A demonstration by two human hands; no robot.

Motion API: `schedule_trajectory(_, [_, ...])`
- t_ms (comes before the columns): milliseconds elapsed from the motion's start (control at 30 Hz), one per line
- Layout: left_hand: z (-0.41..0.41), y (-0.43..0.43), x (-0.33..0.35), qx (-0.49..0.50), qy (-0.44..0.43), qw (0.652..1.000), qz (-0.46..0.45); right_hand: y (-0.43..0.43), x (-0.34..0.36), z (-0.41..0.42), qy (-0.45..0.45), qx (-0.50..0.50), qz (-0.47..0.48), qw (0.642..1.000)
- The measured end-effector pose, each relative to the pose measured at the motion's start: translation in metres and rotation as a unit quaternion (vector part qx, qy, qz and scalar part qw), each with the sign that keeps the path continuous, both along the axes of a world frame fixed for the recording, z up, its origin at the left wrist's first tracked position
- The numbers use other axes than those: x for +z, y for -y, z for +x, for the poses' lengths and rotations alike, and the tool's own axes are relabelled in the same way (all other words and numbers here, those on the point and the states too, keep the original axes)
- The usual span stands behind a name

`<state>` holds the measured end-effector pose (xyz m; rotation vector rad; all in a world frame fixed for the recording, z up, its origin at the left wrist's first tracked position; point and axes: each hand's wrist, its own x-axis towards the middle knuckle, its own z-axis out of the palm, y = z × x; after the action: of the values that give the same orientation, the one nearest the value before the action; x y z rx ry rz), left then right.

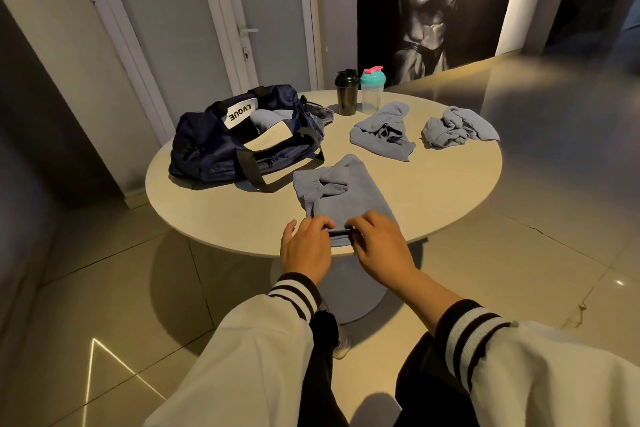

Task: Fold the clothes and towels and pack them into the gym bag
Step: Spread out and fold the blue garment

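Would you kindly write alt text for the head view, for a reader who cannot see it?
A person's left hand and right hand pinch the near edge of a blue garment lying on a round table. Behind it sit an open navy gym bag at left, two crumpled blue cloths at right, and a black shaker and a teal-lidded shaker.

Two grips, the left grip (304,250) and right grip (381,250), meet at one table (207,211) bearing three blue garments: the nearest garment (341,191) at the grips, the middle garment (381,135) and the far garment (457,128) beyond the right grip; one gym bag (214,152) beyond the left grip; two shaker bottles, the black bottle (346,94) and the teal-lidded bottle (372,94), beyond both
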<state>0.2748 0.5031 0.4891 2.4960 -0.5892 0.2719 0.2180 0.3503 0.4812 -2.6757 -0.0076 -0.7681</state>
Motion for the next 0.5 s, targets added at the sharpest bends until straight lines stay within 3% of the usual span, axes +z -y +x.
schedule_trajectory(500, [0.002, -0.003, -0.006, -0.006, -0.005, 0.999, -0.042, -0.004, -0.003, -0.002, 0.024, -0.019, -0.014, 0.999])
